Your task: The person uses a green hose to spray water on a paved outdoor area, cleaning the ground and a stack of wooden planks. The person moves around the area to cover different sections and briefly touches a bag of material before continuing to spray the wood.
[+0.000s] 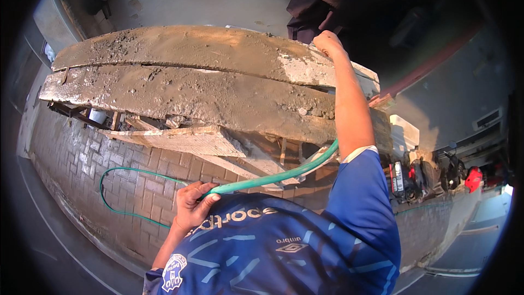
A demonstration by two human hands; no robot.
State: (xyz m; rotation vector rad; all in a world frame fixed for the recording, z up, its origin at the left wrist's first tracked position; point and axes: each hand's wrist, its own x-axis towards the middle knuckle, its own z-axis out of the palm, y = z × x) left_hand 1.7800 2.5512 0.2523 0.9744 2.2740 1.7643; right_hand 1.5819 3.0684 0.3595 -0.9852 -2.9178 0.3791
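Note:
In front of me stands a rough wooden bench of two long planks (191,90), crusted with wet grey-brown mud or cement. My left hand (194,203), low and close to my body, is closed round a green hose (262,180). From that hand the hose runs up and right, passing behind my right upper arm. My right arm reaches across the planks. At their far edge my right hand (329,45) is closed, beside a dark cloth (311,8); what its fingers hold is hidden.
Under the bench are pale wooden braces (180,141) and wet paving bricks (131,186). A thin green hose loop (102,188) lies there. Dark garments hang beyond the far edge. At right are a white block (405,134), a licence plate (397,177) and a red object (474,179).

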